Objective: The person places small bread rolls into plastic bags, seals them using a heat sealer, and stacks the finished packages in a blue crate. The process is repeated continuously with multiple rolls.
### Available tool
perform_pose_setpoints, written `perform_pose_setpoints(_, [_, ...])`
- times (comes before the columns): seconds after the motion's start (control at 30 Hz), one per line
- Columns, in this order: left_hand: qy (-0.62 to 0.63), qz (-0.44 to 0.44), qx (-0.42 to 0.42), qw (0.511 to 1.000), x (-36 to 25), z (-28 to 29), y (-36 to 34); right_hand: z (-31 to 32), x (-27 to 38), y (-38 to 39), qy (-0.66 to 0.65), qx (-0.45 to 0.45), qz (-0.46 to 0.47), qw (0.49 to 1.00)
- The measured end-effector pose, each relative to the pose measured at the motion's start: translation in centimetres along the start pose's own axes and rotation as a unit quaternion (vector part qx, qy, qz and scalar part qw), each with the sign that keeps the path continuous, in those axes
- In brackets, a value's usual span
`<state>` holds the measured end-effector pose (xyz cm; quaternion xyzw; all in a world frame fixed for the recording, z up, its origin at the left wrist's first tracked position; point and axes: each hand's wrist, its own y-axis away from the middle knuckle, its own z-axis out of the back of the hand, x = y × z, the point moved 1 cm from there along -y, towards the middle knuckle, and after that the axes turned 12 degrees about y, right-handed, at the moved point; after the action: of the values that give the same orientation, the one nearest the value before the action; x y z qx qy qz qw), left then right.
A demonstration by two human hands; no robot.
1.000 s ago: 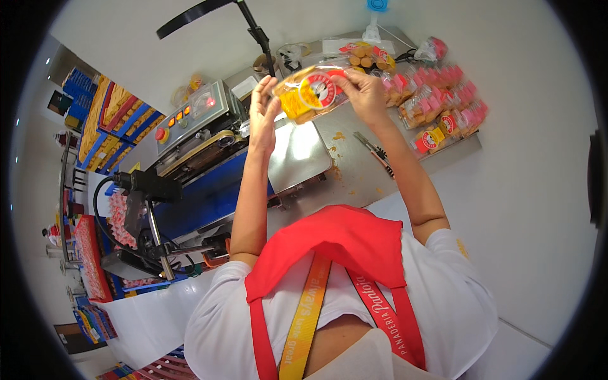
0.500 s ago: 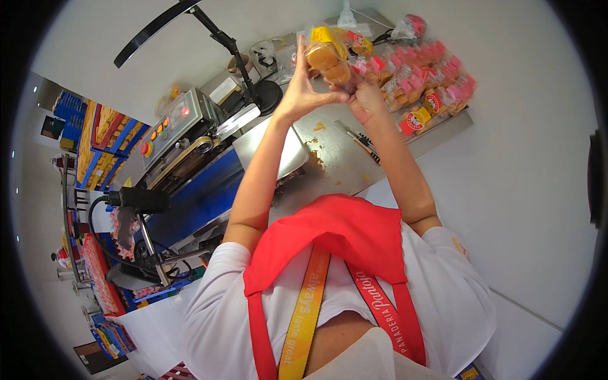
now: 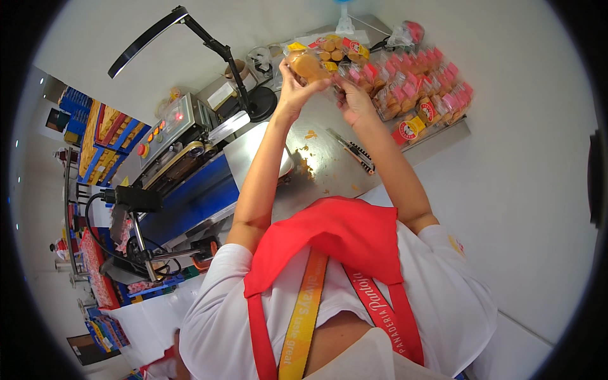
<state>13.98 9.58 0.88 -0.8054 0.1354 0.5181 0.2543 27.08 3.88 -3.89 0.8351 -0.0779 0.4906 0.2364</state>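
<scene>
Head view, clear bag: we see the clear bag [image 3: 306,64] of golden baked rounds held up above the bench [image 3: 339,179], tilted, a yellow patch near its upper end.
Left hand: our left hand [image 3: 295,95] clasps the bag, fingers along its left side and thumb across its lower part.
Right hand: our right hand [image 3: 354,104] is at the bag's lower right end, fingers curled; we cannot tell whether they pinch the film or only rest against it.
Step in hand: we judge it to be turning and handling this one bag.
Next move: we think it calls for a steady left hold, without squeezing the rounds, and a sure right grip on the loose film.
Filled bags: filled bags [image 3: 405,88] with pink tabs stand grouped to the right, apart from the right hand.
Machine: the machine with a blue belt [image 3: 190,199] lies to the left; crumbs [image 3: 306,166] dot the bench.
</scene>
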Motion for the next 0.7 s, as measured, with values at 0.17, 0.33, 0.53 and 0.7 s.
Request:
perform_pose_setpoints(0.17, [0.023,0.0,-0.026,0.999,-0.6,1.3,0.0,-0.9,-0.6,-0.3,0.01,0.031,0.059,0.998])
perform_pose_setpoints(0.33, [0.037,-0.015,-0.097,0.994,-0.3,3.3,0.2,-3.7,0.4,0.8,0.012,0.083,0.156,0.984])
perform_pose_setpoints(0.53, [0.166,-0.042,-0.171,0.97,-0.7,4.3,1.4,-5.6,0.5,0.1,0.108,0.038,0.19,0.975])
perform_pose_setpoints(0.7, [0.441,0.077,-0.242,0.861,-3.3,5.1,3.3,-6.3,4.6,2.5,0.184,0.124,0.364,0.904])
